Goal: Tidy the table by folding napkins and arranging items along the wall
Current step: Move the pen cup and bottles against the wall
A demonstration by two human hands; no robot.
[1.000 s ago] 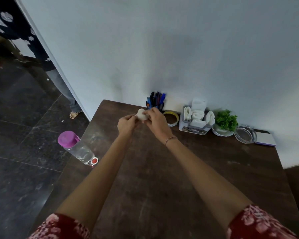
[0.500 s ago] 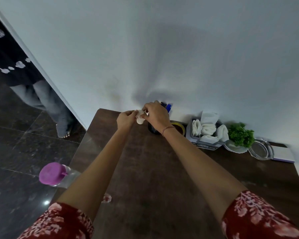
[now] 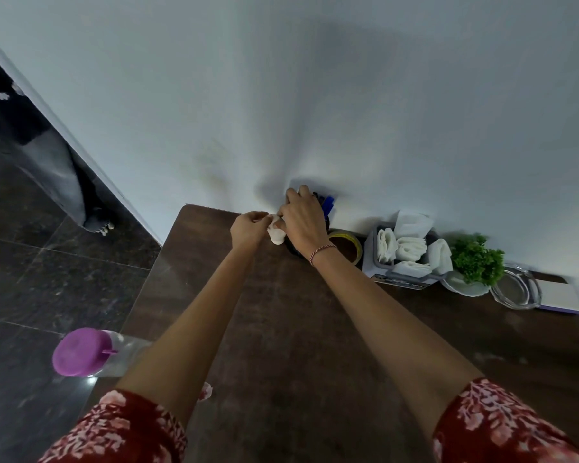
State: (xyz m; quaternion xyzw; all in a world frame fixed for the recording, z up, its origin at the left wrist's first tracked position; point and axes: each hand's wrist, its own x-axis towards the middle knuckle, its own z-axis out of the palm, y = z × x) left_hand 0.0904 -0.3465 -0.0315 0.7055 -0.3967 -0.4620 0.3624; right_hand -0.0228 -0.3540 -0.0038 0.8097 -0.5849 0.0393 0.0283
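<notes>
The left hand (image 3: 249,228) and right hand (image 3: 303,222) both pinch a small rolled napkin (image 3: 276,234) between them, at the far edge of the table (image 3: 281,329) by the wall. The napkin box (image 3: 370,262) lies off to the right, so I'd say the right hand is nearer to it

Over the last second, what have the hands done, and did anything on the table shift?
The left hand and right hand carried the napkin farther toward the wall; the right hand now covers most of the pen holder. Both gripped the napkin throughout, and nothing was let go. The tape roll, napkin tray, plant, glass dish and purple-capped bottle kept their places; only the camera tilted.
</notes>
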